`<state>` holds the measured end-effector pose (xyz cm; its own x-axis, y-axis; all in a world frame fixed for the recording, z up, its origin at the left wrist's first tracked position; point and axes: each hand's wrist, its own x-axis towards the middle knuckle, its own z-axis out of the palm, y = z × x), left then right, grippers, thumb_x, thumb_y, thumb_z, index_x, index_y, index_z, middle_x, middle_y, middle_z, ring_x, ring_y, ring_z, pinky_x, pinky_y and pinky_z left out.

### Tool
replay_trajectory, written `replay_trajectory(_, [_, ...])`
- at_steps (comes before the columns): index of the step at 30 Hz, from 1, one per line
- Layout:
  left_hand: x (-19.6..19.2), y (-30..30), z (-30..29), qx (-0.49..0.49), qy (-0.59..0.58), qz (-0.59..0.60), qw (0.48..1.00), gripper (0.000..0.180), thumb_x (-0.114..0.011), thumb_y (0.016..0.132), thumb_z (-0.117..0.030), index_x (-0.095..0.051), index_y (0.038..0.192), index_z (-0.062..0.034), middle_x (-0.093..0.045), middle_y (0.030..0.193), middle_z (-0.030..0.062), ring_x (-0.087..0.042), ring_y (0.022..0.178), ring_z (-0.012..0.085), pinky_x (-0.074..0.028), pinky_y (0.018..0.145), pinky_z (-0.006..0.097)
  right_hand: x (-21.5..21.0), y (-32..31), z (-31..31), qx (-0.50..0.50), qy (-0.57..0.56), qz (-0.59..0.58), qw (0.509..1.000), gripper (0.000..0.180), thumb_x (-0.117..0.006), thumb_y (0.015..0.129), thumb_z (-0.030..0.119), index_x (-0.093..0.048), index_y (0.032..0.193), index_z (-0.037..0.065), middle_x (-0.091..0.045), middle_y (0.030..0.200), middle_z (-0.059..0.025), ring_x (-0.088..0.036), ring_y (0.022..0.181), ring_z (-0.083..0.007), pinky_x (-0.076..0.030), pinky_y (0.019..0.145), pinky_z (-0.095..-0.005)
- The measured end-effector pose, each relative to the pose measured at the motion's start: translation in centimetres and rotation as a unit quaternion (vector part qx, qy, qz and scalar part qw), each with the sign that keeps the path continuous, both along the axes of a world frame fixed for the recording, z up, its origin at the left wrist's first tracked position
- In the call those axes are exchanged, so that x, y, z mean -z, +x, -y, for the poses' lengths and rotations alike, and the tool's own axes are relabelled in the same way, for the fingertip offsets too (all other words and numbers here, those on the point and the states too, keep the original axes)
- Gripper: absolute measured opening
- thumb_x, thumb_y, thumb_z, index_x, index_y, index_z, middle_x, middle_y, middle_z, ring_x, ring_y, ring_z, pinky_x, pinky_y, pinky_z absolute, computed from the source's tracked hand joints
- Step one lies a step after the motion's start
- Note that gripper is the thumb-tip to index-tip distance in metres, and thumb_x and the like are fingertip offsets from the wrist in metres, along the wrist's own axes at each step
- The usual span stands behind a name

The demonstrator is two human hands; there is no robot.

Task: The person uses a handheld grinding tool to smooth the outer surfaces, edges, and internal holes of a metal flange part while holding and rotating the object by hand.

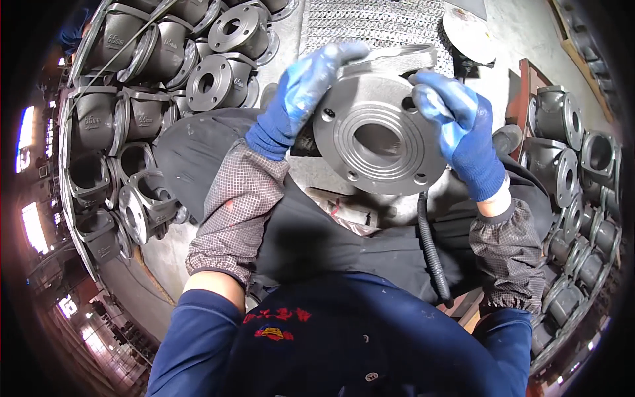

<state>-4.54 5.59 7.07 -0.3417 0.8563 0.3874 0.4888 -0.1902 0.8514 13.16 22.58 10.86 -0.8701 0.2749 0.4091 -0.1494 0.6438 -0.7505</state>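
Note:
A grey cast-metal valve body (337,135) is between my knees, its round flange facing up toward me. That flange has a ringed face, a central bore and bolt holes near its rim. My left hand (305,83), in a blue coated glove, grips the upper left side, its fingers reaching over the top by the second flange. In a matching glove, my right hand (460,122) is closed on the right edge, fingertips beside the upper right bolt hole. The undersides of both grips are hidden.
Stacked valve bodies (142,112) crowd the left, and more valve bodies (552,165) stand at the right. A ribbed black hose (430,255) runs down by my right thigh. Beyond the work lies a textured metal mat (370,23), with a pale round disc (469,34) beside it.

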Motion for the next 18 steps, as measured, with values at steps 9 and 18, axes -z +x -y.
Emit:
replay_trajectory(9, [-2.5, 4.9, -0.1, -0.048, -0.12, -0.069, 0.989, 0.056, -0.074, 0.07, -0.037, -0.061, 0.111, 0.0, -0.066, 0.09, 0.0174, -0.065, 0.082, 0.0309, -0.051, 0.074, 0.036, 2.4, 2.7, -1.8, 0.132, 0.027, -0.073, 0.988, 0.015, -0.058, 0.089, 0.007, -0.063, 0.103, 0.003, -0.068, 0.098, -0.0107, -0.066, 0.085, -0.0205, -0.052, 0.074, -0.029])
replay_trajectory(18, [-1.6, 9.6, -3.4, -0.176, -0.088, -0.047, 0.979, 0.053, -0.072, 0.069, -0.045, -0.061, 0.099, -0.0019, -0.063, 0.07, 0.0154, -0.063, 0.063, 0.0296, -0.051, 0.057, 0.038, 4.4, 7.1, -3.5, 0.305, 0.099, 0.064, 0.945, 0.026, -0.053, 0.09, 0.007, -0.059, 0.114, -0.002, -0.063, 0.105, -0.0181, -0.061, 0.095, -0.0278, -0.046, 0.086, -0.0328])
